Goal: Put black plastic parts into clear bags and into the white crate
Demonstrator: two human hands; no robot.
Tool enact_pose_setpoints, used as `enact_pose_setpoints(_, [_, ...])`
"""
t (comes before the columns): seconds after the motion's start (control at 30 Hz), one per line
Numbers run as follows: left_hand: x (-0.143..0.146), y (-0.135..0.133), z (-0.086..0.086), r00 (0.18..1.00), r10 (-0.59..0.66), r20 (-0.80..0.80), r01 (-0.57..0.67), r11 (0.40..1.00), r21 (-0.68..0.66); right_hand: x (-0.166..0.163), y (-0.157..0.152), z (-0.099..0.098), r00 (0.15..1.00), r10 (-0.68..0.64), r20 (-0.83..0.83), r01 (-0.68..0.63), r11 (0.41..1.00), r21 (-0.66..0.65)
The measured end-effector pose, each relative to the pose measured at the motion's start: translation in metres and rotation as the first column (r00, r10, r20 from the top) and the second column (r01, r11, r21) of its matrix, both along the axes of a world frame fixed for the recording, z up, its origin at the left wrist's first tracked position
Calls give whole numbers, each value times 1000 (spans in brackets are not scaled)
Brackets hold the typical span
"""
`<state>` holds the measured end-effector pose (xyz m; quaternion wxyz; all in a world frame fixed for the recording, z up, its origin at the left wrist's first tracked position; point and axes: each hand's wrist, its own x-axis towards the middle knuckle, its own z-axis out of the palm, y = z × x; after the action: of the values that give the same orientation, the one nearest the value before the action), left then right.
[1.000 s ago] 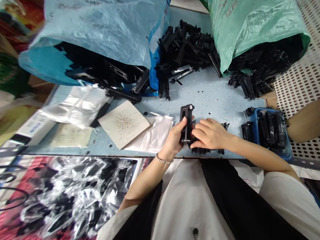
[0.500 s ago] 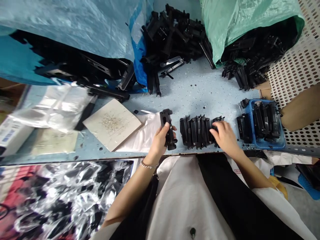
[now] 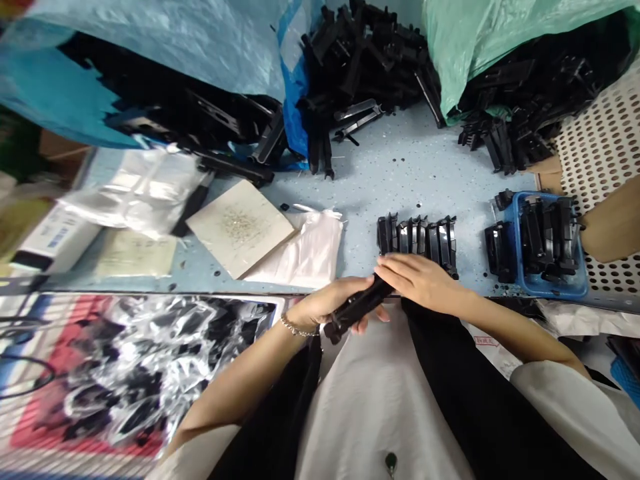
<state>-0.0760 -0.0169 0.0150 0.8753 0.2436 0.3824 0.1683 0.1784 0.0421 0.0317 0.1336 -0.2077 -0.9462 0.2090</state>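
My left hand [image 3: 323,303] is wrapped round a long black plastic part [image 3: 356,309], held tilted over the table's front edge. Across the part's upper end lies my right hand [image 3: 425,283], its fingers together and bent over it; whatever is under them is hidden. Just beyond the right hand, a row of similar black plastic parts [image 3: 419,235] stands side by side on the table, its near ends partly covered by that hand.
At right is a blue basket [image 3: 553,288] of black parts. Blue [image 3: 200,40] and green [image 3: 500,30] bags of parts flank a loose pile [image 3: 365,60]. A square board [image 3: 240,227] and white plastic bags [image 3: 305,257] lie left. Below left are bagged parts [image 3: 165,373].
My left hand has brought the black part down and toward my body, tilting it from upright. My right hand has left the row and moved left onto the part's upper end. The view has shifted.
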Motion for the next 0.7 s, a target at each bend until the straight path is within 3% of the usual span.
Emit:
enact_pose_setpoints(0.07, [-7,-10,-1,999,35,-36,-34,999,33,-8,-5,-3,999,36,-1,-36,998,-56])
enact_pose_setpoints(0.13, [-17,-12,-15,931,285,-229,-225,940,257,-9,-3,-9,999,-48,-13,45,984,-173])
enact_pose_setpoints(0.17, [-22,-10,-25,815,463,-349,-293,849,440,-10,-2,-12,993,-117,-15,109,956,-271])
enact_pose_setpoints(0.2, [-28,-8,-37,642,628,-439,-283,726,626,-11,0,-15,980,-198,-16,176,903,-393])
enact_pose_setpoints(0.23, [-33,-4,-48,459,745,-485,-192,616,764,-13,1,-18,960,-279,-14,230,815,-532])
enact_pose_setpoints(0.27, [-38,0,-58,309,808,-501,-67,544,836,-16,2,-21,934,-357,-15,254,695,-672])
enact_pose_setpoints(0.33, [-47,7,-71,167,841,-514,117,501,858,-24,0,-26,870,-492,-32,205,420,-884])
enact_pose_setpoints(0.37, [-52,10,-75,150,840,-522,142,504,852,-30,-1,-28,837,-546,-42,149,301,-942])
enact_pose_setpoints(0.43, [-63,15,-76,165,831,-532,77,527,847,-40,-5,-31,780,-624,-49,47,136,-990])
enact_pose_setpoints(0.6, [-87,16,-73,349,764,-542,-218,629,747,-65,-10,-36,780,-625,-24,-105,-92,-990])
enact_pose_setpoints(0.7, [-91,13,-76,381,787,-485,-309,602,736,-88,-15,-47,850,-524,-50,-251,-320,-914])
